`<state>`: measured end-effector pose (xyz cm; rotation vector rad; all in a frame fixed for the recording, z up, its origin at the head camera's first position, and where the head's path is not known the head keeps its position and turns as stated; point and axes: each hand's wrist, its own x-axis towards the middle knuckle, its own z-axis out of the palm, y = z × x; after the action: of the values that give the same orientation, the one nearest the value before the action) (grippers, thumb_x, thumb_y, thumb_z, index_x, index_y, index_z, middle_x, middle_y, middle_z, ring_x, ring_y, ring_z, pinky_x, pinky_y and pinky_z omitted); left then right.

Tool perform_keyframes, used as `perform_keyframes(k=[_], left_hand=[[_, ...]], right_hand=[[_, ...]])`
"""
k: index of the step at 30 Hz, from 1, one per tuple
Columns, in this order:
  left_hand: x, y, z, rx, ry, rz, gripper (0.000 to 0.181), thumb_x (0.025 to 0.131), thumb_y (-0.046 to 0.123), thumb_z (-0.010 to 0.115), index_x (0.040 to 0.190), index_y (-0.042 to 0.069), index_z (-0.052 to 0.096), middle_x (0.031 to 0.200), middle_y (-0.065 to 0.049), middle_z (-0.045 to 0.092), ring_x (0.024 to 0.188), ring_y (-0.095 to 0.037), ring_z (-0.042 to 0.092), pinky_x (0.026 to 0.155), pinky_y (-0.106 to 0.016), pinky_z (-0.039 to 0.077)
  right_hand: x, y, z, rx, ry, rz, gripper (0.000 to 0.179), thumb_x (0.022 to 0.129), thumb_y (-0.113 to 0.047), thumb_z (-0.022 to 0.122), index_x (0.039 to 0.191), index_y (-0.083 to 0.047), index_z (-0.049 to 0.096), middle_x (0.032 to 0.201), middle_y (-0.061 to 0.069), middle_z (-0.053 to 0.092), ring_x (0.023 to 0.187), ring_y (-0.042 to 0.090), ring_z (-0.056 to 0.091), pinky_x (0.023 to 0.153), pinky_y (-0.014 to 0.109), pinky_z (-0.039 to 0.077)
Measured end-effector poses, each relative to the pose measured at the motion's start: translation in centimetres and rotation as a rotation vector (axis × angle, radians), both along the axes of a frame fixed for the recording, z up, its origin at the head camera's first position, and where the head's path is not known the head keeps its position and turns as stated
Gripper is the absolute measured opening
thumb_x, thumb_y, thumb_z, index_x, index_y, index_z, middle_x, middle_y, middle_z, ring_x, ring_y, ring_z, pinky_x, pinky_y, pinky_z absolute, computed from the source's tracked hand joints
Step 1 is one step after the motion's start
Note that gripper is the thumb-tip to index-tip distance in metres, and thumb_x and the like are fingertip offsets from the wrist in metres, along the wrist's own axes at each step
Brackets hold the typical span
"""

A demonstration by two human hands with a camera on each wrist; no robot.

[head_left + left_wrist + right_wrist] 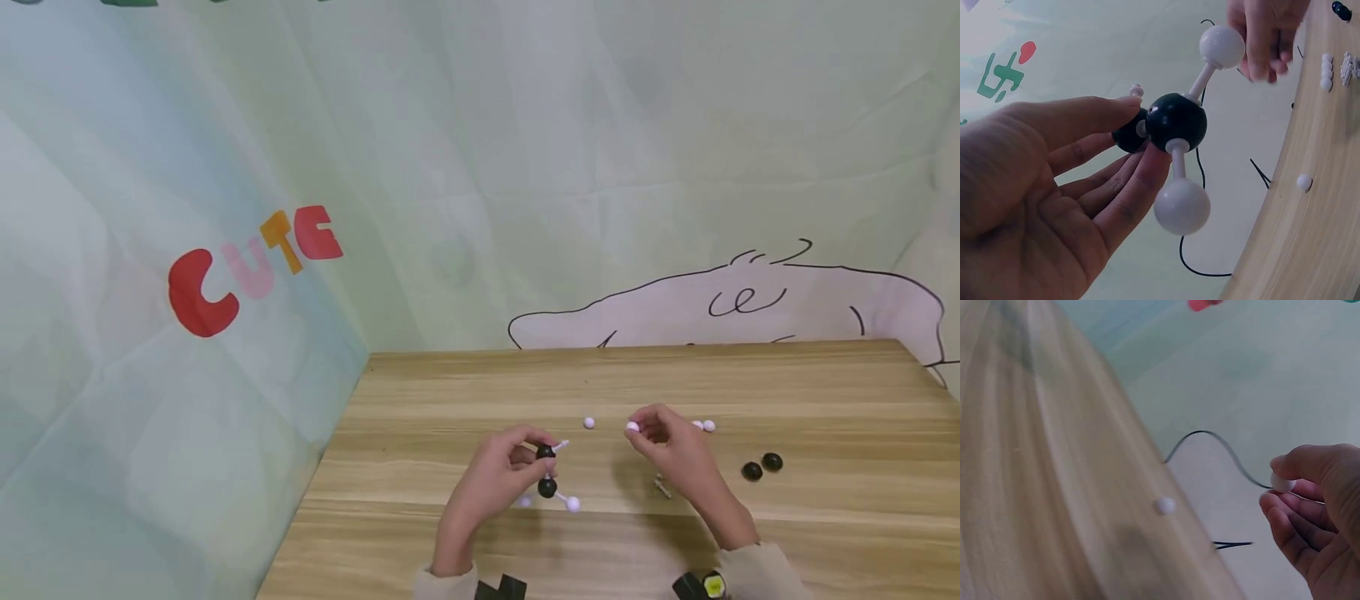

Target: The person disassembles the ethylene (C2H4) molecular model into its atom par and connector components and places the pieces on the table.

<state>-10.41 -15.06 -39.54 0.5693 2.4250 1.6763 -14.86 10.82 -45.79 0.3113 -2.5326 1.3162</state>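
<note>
My left hand (495, 471) pinches a ball-and-stick molecular model (1177, 122) by its rear black ball, between thumb and fingers. Two black balls are joined in it; the front one bears two white balls (1182, 207) on white sticks. From the rear ball a bare white stick (562, 445) points up and right. Above the table, my right hand (678, 450) holds a small white ball (1282, 482) between thumb and fingertips, apart from the model. A loose white ball (588, 422) lies on the table between and beyond the hands.
Behind the right hand is a row of white balls (708, 426), partly hidden. A small pile of sticks (663, 487) lies below that hand. Two black balls (752, 472) sit farther right on the wooden table (420, 400). A printed cloth (450, 208) hangs behind.
</note>
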Motion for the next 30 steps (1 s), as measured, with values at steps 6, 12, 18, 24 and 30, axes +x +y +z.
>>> perform_keyframes(k=[6,12,18,24,30], left_hand=[[0.2,0.4,-0.1,0.01,0.014,-0.013,0.023,0.088,0.006,0.066,0.111,0.006,0.065,0.105,-0.009,0.067,0.085,-0.021,0.07,0.074,-0.019,0.053],[0.5,0.6,0.0,-0.002,0.032,-0.02,0.02,0.089,0.007,0.066,0.109,0.006,0.066,0.104,-0.01,0.067,0.083,-0.018,0.07,0.072,-0.019,0.053],[0.6,0.8,-0.1,-0.027,0.038,-0.023,0.018,0.089,0.011,0.067,0.107,0.008,0.066,0.102,-0.008,0.067,0.083,-0.015,0.069,0.073,-0.018,0.053],[0.7,0.9,0.0,-0.053,0.042,-0.003,0.016,0.089,0.009,0.067,0.104,0.008,0.066,0.099,-0.008,0.068,0.083,-0.016,0.069,0.073,-0.019,0.053],[0.7,1.1,-0.1,-0.081,0.045,0.007,0.016,0.088,0.005,0.066,0.104,0.004,0.066,0.099,-0.012,0.067,0.083,-0.021,0.07,0.071,-0.018,0.053]], right_hand=[[-2.0,-2.8,-2.4,-0.006,-0.017,0.022,0.012,0.083,-0.007,0.072,0.091,-0.005,0.063,0.078,0.001,0.063,0.07,0.006,0.055,0.063,0.02,0.049],[-3.5,-5.6,-4.1,-0.007,-0.033,0.025,0.01,0.083,-0.006,0.07,0.09,-0.004,0.063,0.077,0.002,0.063,0.071,0.011,0.056,0.064,0.023,0.048],[-4.1,-7.3,-4.9,0.059,-0.049,0.011,0.009,0.08,-0.006,0.069,0.084,-0.007,0.061,0.074,0.0,0.06,0.069,0.01,0.054,0.063,0.025,0.046],[-4.5,-8.3,-4.6,0.138,-0.059,0.009,0.007,0.082,-0.009,0.068,0.083,-0.007,0.061,0.073,0.001,0.056,0.067,0.013,0.05,0.062,0.028,0.044],[-4.4,-8.8,-4.8,0.229,-0.017,-0.018,0.009,0.084,-0.01,0.066,0.082,-0.007,0.058,0.072,0.001,0.055,0.064,0.013,0.05,0.058,0.029,0.042]])
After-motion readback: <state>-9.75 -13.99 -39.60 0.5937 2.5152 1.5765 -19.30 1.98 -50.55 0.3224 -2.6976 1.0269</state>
